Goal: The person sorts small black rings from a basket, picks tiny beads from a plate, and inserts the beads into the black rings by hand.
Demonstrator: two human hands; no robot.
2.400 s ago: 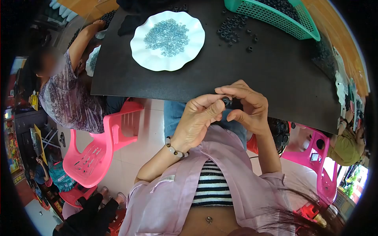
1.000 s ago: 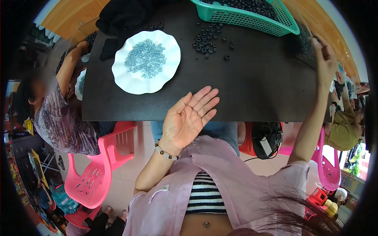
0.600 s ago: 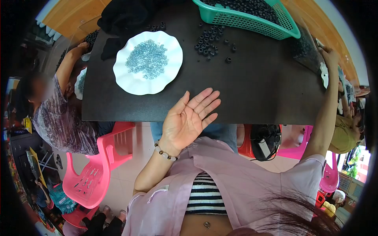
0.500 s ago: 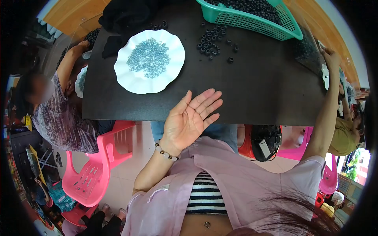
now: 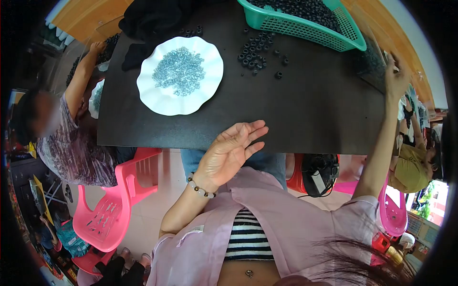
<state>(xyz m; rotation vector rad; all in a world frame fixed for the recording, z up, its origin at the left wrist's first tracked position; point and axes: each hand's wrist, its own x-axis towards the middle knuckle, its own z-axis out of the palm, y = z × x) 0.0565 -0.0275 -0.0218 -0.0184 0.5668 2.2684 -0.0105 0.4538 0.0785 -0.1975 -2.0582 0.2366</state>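
My left hand [image 5: 231, 152], with a beaded bracelet [image 5: 199, 187] on the wrist, hovers palm up at the near table edge. Its thumb is folded in near the index finger, the other fingers stay extended, and nothing shows in it. Beyond it lies a wavy-edged white plate [image 5: 148, 97] with small clear bluish beads [image 5: 179, 70]. My right hand [image 5: 397, 80] is at the table's right end, beside a clear bag of dark pieces [image 5: 369, 64]. Its fingers are pinched together near a small pale spot; what they hold is too small to name.
Loose black beads [image 5: 255, 50] lie on the dark table [image 5: 296, 109] below a green basket [image 5: 296, 34] full of them. Black cloth [image 5: 148, 21] lies at the back left. Another person [image 5: 78, 148] sits at left by a pink chair [image 5: 105, 214]; a red stool [image 5: 296, 178] holds a black bag.
My left hand has tilted and its thumb has folded in towards the fingers. My right hand has shifted slightly; the white and green item under it no longer shows.
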